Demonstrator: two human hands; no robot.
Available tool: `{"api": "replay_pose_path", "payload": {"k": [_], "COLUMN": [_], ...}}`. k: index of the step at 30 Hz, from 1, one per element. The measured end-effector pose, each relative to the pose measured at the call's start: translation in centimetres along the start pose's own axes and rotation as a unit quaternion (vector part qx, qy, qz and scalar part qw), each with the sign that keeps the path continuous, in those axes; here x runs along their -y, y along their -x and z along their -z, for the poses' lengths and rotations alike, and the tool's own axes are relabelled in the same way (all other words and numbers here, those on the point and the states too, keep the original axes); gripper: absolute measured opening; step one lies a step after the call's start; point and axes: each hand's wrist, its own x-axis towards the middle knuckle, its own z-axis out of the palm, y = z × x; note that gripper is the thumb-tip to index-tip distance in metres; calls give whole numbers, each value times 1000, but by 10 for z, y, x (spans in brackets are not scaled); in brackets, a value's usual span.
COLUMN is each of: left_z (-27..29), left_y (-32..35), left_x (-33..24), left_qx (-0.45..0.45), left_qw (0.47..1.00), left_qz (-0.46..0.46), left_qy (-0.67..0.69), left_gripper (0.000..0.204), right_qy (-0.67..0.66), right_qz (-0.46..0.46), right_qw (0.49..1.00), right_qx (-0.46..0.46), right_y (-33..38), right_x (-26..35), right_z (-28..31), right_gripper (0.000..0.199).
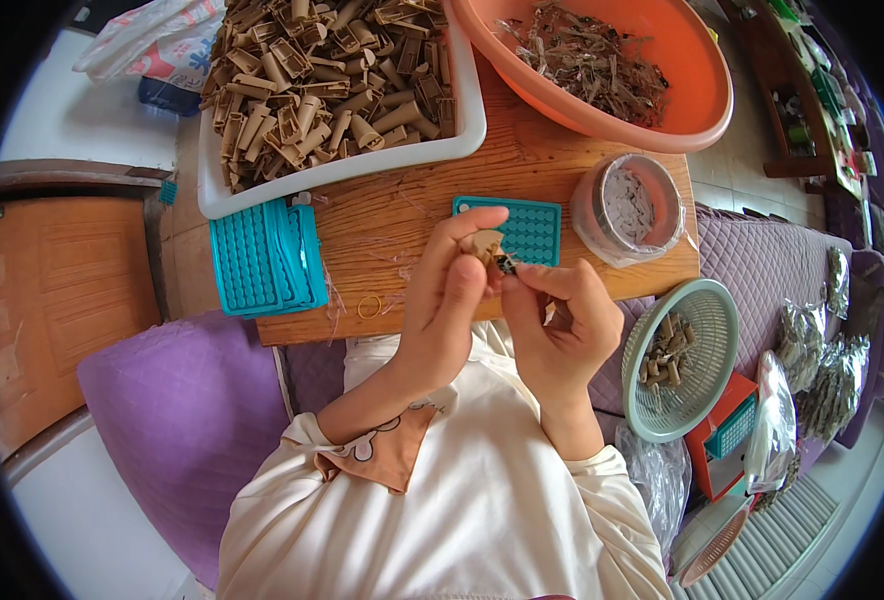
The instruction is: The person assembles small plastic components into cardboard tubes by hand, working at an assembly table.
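Note:
Over the near edge of the wooden table, my left hand (442, 305) is closed on a tan plastic piece (482, 244), pinched between thumb and fingers. My right hand (574, 318) meets it from the right, thumb and forefinger pinching a small dark part (505, 264) against the tan piece. Whether the dark part sits inside the tan piece I cannot tell. Just beyond my hands lies a teal tray with rows of small cells (537, 232), partly covered by my left fingers. A white bin (470, 130) heaped with similar tan pieces (312, 100) stands at the back left.
An orange basin (702, 100) holds thin tangled strips at the back right. Nearer stands a plastic-lined bucket (670, 222) of small pale pieces. Stacked teal trays (267, 258) and a yellow ring (369, 306) lie left. A green basket (717, 350) with tan pieces sits right, beside the table.

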Motion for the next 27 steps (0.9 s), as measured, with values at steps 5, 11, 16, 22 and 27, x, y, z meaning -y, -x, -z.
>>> {"api": "replay_pose_path", "payload": {"k": [5, 11, 16, 22, 27], "left_z": [9, 6, 5, 6, 10], "left_y": [3, 3, 3, 1, 2], "left_x": [1, 1, 3, -6, -3], "left_qx": [73, 89, 97, 78, 81], "left_qw": [997, 995, 993, 991, 984], "left_qz": [-13, 17, 37, 66, 105], "left_qy": [-30, 36, 64, 82, 117], "left_gripper": [40, 39, 40, 47, 51], "right_qy": [2, 38, 51, 47, 33], "right_qz": [12, 25, 34, 84, 60], "right_qw": [1000, 999, 998, 993, 992], "right_qx": [-26, -25, 7, 75, 107], "right_y": [3, 5, 1, 5, 14], "right_x": [0, 3, 0, -12, -16], "right_z": [7, 15, 18, 15, 18], "right_gripper": [15, 15, 15, 27, 37]}}
